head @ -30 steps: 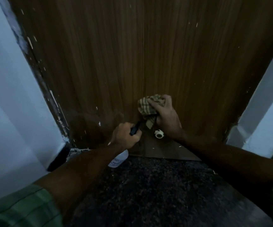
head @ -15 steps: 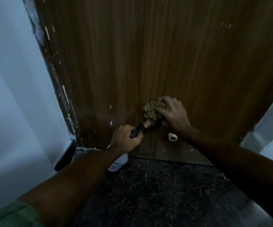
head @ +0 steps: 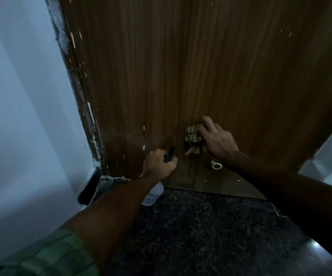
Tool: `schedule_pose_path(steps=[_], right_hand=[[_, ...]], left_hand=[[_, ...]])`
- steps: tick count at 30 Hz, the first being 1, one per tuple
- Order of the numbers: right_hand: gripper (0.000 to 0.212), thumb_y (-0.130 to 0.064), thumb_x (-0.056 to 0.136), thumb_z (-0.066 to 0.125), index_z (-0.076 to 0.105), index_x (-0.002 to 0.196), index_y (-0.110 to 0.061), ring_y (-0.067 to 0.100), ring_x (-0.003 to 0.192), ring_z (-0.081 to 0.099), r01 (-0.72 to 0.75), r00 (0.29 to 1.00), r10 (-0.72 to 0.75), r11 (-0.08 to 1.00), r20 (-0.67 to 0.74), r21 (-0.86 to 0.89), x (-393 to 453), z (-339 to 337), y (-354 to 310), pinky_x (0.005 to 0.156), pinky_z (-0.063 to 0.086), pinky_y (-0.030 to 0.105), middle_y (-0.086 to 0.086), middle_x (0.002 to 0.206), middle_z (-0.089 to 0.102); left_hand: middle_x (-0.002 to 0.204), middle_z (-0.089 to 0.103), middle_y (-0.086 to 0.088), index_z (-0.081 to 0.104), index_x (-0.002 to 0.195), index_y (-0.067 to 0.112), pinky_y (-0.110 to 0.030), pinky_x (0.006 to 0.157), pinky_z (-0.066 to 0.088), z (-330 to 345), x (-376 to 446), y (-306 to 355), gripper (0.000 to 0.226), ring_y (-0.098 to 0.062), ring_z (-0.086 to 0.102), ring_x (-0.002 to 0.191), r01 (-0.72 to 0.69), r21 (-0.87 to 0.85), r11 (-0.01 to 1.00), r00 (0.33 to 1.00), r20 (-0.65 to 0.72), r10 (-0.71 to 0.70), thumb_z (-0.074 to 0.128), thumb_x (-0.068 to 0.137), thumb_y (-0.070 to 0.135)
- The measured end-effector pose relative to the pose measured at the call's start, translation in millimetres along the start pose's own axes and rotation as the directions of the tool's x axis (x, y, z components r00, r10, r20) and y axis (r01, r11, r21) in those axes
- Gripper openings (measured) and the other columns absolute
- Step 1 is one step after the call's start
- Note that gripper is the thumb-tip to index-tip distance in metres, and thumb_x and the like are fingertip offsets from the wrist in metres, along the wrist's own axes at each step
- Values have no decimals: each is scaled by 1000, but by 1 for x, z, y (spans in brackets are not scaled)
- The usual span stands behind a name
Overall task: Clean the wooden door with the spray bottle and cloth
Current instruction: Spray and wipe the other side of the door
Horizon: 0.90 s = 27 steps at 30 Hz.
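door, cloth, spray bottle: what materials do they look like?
Door: wood or wood-look laminate, dull brown with straight vertical grain, flecked with pale specks.
Cloth: soft woven fabric, checked, bunched in folds.
Spray bottle: probably plastic; whitish translucent body, black nozzle.

Pale wall [head: 22, 116] at left, dark speckled floor [head: 201, 236], small white ring [head: 216, 166] low by it.

Just the one view, from the camera on my head, tilted forward and down at the foot of the wooden door [head: 201, 76]. I'm in close: door fills the top, dark floor [head: 201, 236] runs below, both my forearms reach in from the bottom edge.
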State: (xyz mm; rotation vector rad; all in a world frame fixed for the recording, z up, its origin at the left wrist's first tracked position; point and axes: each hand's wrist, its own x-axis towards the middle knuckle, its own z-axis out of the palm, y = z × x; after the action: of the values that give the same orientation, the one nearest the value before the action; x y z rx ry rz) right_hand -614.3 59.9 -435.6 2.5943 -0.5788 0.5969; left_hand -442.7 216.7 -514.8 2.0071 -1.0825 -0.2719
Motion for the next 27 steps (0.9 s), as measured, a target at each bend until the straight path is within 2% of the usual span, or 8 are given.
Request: schedule_pose_path(steps=[4, 9, 14, 18, 21, 24, 26, 27], right_hand=[[58, -33, 93, 70, 43, 144, -30, 27, 107, 59, -8, 999, 10, 999, -43, 43, 4, -14, -6, 55, 47, 29, 7, 138, 38], [40, -22, 86, 80, 66, 123, -21, 35, 116, 57, -1, 991, 20, 989, -131, 146, 9, 8, -22, 63, 56, 36, 13, 140, 43], [62, -34, 81, 74, 61, 138, -12, 42, 111, 55, 317, 947, -319, 948, -36, -35, 9, 61, -42, 79, 58, 47, 21, 148, 43], [45, -29, 95, 42, 72, 127, -19, 30, 108, 58, 530, 836, -549, 807, 2, -262, 21, 79, -53, 86, 53, 38, 11, 144, 54], [42, -26, 95, 53, 65, 135, -18, 37, 114, 58, 338, 912, -365, 927, -187, -161, 40, 60, -62, 87, 47, 46, 16, 143, 49], [68, -32, 81, 72, 55, 145, -22, 36, 123, 51, 110, 963, -122, 992, -241, -63, 49, 45, -76, 96, 42, 51, 17, 150, 40], [61, -33, 88, 72, 56, 146, -23, 35, 126, 50, 283, 943, -310, 938, -121, -202, 46, 57, -85, 100, 43, 53, 15, 154, 40], [53, -31, 95, 66, 56, 146, -23, 35, 132, 47, 449, 885, -466, 842, 16, -299, 40, 70, -90, 105, 41, 53, 14, 158, 36]], left_hand=[[66, 58, 5, 54, 63, 26, -29, 63, 37, -11, 1, 5, 39, -22, 61, 69, 2, 57, 998, 999, 37, -4, 75, 92, 40], [59, 54, 7, 53, 60, 24, -26, 58, 34, -22, -3, -10, 42, -15, 56, 57, -36, 14, 999, 998, 50, 36, 77, 92, 34], [56, 55, 11, 55, 60, 26, -25, 54, 36, -42, 3, 2, 41, -7, 54, 52, -67, -18, 998, 997, 36, 68, 75, 95, 31], [59, 63, 3, 62, 66, 23, -39, 56, 54, -54, 5, 7, 33, -23, 66, 58, -53, -32, 998, 999, -8, 53, 75, 95, 34], [69, 70, -5, 68, 76, 22, -44, 62, 59, -61, 1, 4, 25, -29, 71, 66, -34, -36, 999, 999, -12, 33, 74, 96, 34], [67, 66, 1, 63, 71, 23, -34, 55, 48, -68, 1, -5, 29, -21, 66, 62, 9, -19, 1000, 997, -76, -10, 75, 95, 32], [63, 63, 4, 59, 66, 25, -31, 55, 44, -73, 0, -9, 33, -15, 62, 57, 25, -5, 1000, 993, -116, -26, 75, 95, 30], [61, 64, 3, 60, 65, 23, -32, 55, 46, -76, -2, -10, 34, -17, 62, 55, 32, -2, 999, 992, -123, -32, 75, 95, 30]])
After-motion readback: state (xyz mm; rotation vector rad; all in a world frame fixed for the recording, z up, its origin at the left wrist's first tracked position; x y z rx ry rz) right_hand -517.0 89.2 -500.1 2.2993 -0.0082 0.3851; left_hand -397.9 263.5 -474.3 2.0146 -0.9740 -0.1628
